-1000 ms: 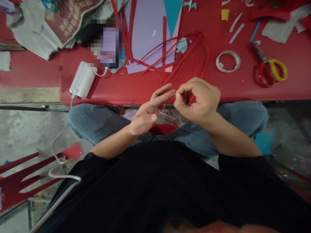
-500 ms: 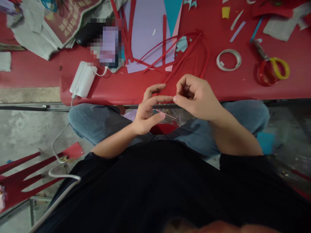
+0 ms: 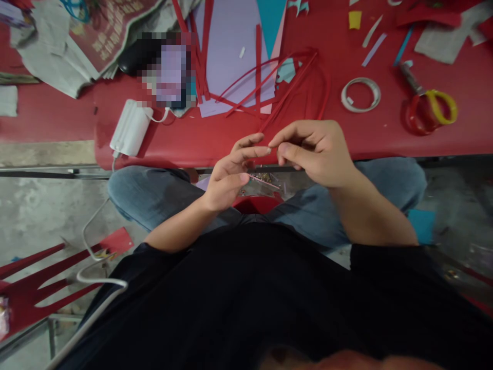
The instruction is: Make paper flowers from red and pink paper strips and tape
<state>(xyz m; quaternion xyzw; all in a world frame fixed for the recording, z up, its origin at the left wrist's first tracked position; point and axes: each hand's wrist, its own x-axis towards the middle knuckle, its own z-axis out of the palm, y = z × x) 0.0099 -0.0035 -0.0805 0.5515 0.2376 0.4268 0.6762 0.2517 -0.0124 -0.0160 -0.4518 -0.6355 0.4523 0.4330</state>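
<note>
Plenty cut already, by the look of it: on the red table, flat purple paper, with red strips loose on and beside it, seemingly not stuck down. Just short of the strips, a left hand with fingers loosely spread, and a right hand, pointer and thumb close, at its fingertip. Then scissors and a tape roll, both lying untouched, and at the meeting fingertips a pale speck, too small to tell if held.
</note>
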